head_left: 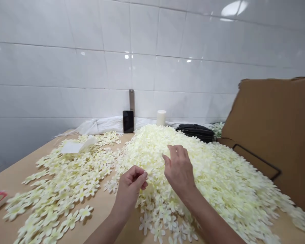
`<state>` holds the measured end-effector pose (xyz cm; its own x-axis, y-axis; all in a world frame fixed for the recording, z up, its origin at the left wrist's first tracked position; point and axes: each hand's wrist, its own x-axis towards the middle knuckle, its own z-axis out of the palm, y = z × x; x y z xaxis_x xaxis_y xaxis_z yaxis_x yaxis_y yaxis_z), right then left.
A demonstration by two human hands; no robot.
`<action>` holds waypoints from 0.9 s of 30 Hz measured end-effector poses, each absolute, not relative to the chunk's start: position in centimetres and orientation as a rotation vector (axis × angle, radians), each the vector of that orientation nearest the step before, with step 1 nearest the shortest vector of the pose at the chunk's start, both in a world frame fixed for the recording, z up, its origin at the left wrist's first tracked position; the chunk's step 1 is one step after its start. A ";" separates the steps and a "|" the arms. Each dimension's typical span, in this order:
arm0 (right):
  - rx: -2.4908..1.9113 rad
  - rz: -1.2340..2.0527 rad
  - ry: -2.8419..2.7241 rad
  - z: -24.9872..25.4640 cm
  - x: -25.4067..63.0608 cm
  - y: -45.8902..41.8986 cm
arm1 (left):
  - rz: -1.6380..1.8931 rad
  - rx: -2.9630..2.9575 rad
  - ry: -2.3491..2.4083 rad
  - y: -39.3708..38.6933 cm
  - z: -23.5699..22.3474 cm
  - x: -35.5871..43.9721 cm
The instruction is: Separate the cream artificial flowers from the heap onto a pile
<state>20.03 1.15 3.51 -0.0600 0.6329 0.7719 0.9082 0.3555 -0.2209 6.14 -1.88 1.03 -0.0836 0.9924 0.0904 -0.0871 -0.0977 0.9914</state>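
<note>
Many flowers (213, 176) are lying heaped, seemingly waiting; fewer are lying in rows (66, 183) at left, apparently done — left hand (133, 179) pinching, whether on anything I cannot tell; right hand (180, 167) hovering, fingers loosely parted.

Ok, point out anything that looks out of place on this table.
A white sheet lies crookedly on top of the left-hand spread of flowers, its right end seemingly bent up. It looks odd as a plain, straight-edged piece among petals. Nothing is plainly damaged.
</note>
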 end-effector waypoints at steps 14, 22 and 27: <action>-1.156 0.917 -1.615 2.6 18.7 0.4 | 1.454 1.259 1.181 -1.9 1.1 6.3; -1.055 1.121 -1.570 2.0 18.1 0.3 | 1.405 1.226 1.093 -2.3 1.3 6.7; -1.066 1.019 -1.563 1.4 17.6 0.5 | 1.368 1.182 1.048 -2.6 1.4 7.0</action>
